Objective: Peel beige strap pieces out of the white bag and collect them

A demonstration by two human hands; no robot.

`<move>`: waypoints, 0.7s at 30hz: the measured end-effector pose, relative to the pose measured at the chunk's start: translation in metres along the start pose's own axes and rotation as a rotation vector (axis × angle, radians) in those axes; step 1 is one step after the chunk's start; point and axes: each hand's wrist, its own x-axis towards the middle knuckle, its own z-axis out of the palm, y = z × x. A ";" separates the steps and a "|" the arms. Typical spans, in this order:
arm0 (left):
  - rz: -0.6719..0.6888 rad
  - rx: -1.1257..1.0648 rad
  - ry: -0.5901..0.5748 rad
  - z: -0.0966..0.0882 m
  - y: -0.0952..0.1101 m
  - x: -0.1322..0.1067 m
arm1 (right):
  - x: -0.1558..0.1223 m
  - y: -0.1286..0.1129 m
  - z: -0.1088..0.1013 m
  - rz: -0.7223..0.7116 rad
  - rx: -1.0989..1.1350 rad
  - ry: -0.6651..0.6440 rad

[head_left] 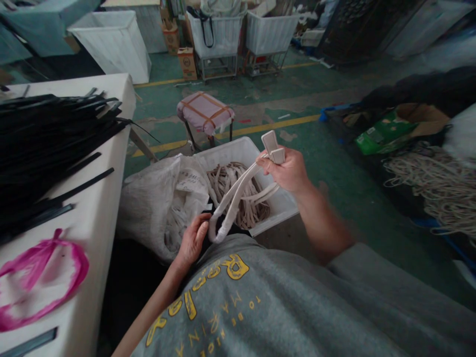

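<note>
At a long white table, near a white tub of pale straps, you appear to be mid-handling one looped strap above it, your right hand pinching it near its flat tabs, your left hand by its lower bend (gripping or not, I cannot tell), which seems to call for a steady right hold.

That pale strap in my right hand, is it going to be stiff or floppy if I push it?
The strap is probably floppy, since it curves into a U near your left hand. It's likely light, being narrow. The flat ends seem stiffer, sticking straight out of your right hand.
</note>
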 end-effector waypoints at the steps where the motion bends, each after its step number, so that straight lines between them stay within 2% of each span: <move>1: -0.046 -0.026 0.039 -0.004 -0.008 -0.002 | 0.007 0.004 -0.002 -0.012 -0.033 0.014; 6: -0.220 -0.127 0.145 -0.016 -0.041 -0.010 | 0.038 0.026 -0.009 -0.074 -0.223 -0.019; 11: -0.258 -0.205 0.149 -0.018 -0.043 -0.012 | 0.046 0.047 -0.001 0.071 -0.412 -0.229; 15: -0.237 -0.284 0.126 -0.016 -0.026 -0.007 | 0.019 0.048 0.022 0.157 -0.261 -0.409; 21: -0.139 -0.453 -0.019 -0.006 0.033 -0.006 | -0.047 0.015 0.070 0.190 0.003 -0.699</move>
